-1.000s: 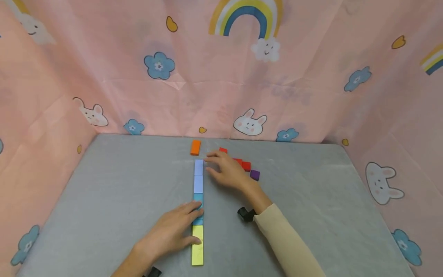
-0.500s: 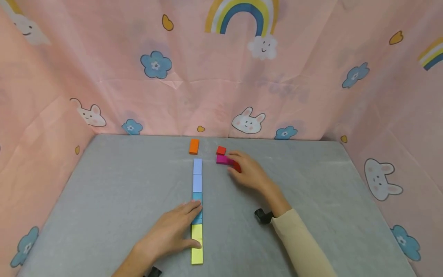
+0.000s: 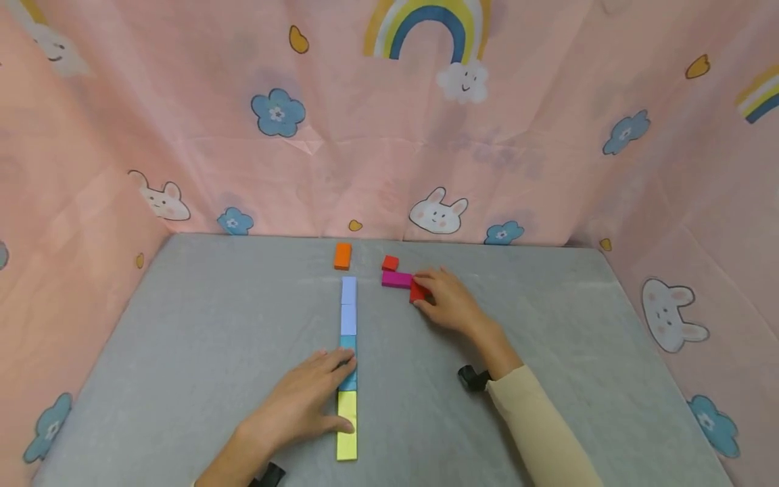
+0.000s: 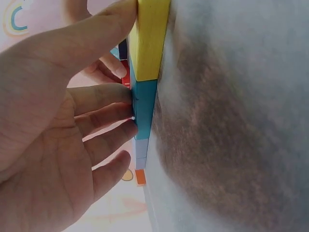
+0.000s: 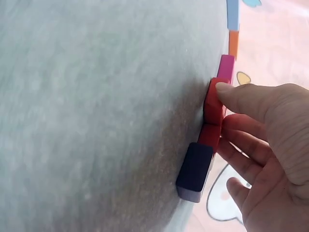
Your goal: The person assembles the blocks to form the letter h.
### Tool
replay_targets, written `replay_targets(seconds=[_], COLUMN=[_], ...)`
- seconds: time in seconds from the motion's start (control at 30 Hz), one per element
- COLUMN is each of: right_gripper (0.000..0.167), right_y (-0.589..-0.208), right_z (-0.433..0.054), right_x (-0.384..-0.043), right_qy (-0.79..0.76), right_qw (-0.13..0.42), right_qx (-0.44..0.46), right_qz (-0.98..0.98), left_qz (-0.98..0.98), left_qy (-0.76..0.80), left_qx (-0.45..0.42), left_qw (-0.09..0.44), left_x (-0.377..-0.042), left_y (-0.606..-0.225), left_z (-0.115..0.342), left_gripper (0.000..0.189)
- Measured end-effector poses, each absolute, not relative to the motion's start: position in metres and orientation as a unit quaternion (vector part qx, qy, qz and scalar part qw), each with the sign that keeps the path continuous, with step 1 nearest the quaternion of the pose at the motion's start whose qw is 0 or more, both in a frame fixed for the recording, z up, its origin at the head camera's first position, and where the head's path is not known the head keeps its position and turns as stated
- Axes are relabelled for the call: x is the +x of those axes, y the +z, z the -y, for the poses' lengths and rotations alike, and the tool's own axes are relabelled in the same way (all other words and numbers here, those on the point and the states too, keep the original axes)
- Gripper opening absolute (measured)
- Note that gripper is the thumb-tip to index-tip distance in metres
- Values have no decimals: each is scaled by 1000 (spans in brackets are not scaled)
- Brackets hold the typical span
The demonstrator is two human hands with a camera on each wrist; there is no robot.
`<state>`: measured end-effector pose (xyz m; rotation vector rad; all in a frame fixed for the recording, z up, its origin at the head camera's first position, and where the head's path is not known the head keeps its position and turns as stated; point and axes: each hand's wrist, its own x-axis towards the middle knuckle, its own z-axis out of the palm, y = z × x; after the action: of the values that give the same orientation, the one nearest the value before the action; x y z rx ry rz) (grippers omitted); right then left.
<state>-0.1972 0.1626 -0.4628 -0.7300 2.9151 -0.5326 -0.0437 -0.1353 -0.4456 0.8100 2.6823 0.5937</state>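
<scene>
On the grey cloth-covered table (image 3: pixel 213 338), the right hand (image 3: pixel 453 308) pinches a red rectangular block (image 5: pixel 214 102) between its thumb and fingers, to the right of a straight row of coloured blocks. A magenta oblong block (image 3: pixel 397 279) lies at the red block's far left corner, touching or nearly so; a small red-orange block (image 3: pixel 390 262) sits just behind it. The right wrist view also shows a second red block (image 5: pixel 210 137) and a dark purple block (image 5: pixel 195 166) beyond the held piece. The left hand (image 3: pixel 302 396), fingers extended and parted, touches the row: fingertips at its teal-blue section (image 3: pixel 349 384), thumb at its yellow section (image 3: pixel 347 446). Farther along come 2 lavender rectangular blocks (image 3: pixel 349 291), then, slightly apart, an orange rectangular block (image 3: pixel 343 256).
</scene>
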Motion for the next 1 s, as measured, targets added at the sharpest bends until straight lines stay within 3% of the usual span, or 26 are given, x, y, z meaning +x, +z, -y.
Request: replay_targets(seconds=[0.43,0.7,1.0], right_gripper=[55,54,56], right_y=[-457,-461,-457], right_z=[-164,-163,-171], right_x=[-195,-176,-148], right_qy=[-148,-143,-170], right_qw=[31,9,44], right_qx=[-267,-292,-271], right_qz=[-952,-946,-946], left_qz=[-925,-924,-923], left_qy=[222,226,237], left_qx=[264,257,249], left_qw=[158,172,175], left_x=[-49,-48,-43], left_y=[-442,-443,-445], left_z=[135,134,133], left_gripper=[97,97,96])
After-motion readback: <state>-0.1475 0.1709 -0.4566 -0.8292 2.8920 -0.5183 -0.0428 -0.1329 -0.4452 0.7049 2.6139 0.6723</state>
